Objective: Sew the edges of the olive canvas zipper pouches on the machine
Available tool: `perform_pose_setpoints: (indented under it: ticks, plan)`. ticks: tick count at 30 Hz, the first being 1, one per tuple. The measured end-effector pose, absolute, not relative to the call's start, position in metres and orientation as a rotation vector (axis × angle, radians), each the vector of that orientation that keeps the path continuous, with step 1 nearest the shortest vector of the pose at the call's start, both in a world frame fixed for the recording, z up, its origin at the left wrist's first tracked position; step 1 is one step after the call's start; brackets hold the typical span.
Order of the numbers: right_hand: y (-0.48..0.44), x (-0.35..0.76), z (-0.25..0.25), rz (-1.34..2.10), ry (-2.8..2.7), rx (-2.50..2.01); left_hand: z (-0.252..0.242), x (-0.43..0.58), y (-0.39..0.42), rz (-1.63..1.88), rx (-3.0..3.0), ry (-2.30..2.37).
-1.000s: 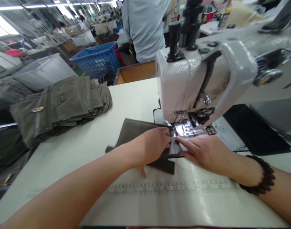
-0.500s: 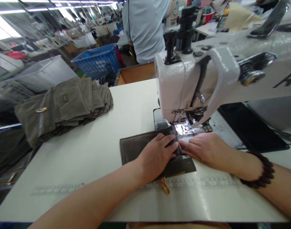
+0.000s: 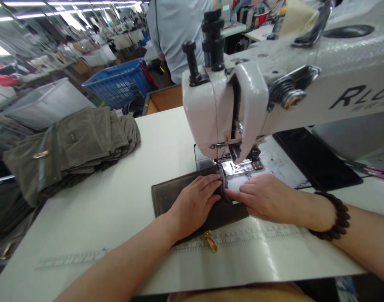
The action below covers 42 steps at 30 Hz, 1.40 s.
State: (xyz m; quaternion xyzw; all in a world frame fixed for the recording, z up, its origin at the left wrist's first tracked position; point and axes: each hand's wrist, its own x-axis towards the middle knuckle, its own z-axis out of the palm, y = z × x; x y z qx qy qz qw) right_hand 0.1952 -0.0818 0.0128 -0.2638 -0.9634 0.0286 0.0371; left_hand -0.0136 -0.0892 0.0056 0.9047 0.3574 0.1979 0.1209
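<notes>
A dark grey-brown wallet piece (image 3: 168,195) lies on the white table, its far right corner at the presser foot of the sewing machine (image 3: 199,102). A gold zip pull (image 3: 211,242) hangs out at its near edge. My left hand (image 3: 194,201) rests flat on top, fingers stretched toward the right-hand seam. At that seam my right hand (image 3: 264,197) is closed on the piece's edge, forefinger pointing along it and thumb hidden. A dark bead bracelet (image 3: 336,218) circles the right wrist. The presser foot partly hides the needle area.
On the left a stack of grey-brown fabric pieces (image 3: 81,142) overhangs the table edge. A black phone-like slab (image 3: 316,159) and scissors (image 3: 371,170) lie right of the machine. A ruler strip (image 3: 251,235) runs along the front. Behind are a blue crate (image 3: 119,84) and a person (image 3: 179,37).
The view has shifted, moving the machine leftward in the picture. My right hand's fingers have drawn together at the wallet piece's edge and now cover its flap corner. My left hand stays on top.
</notes>
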Motion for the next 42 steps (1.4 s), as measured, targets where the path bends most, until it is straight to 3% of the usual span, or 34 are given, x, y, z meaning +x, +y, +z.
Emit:
perform_pose_setpoints:
  ticks: [12,24,35,42]
  plan:
    - [-0.089,0.198,0.002,0.221,-2.931,-0.782,0.001,-0.009,-0.091,0.414,2.868,0.955]
    - [-0.09,0.196,0.001,0.064,-2.989,-0.723,0.006,-0.009,-0.082,0.114,2.891,0.978]
    - [-0.083,0.198,-0.001,-0.127,-2.988,-0.902,0.008,-0.009,-0.058,0.19,2.871,0.961]
    - [-0.083,0.202,0.007,-0.075,-2.989,-0.786,0.009,-0.003,-0.088,0.411,2.797,1.017]
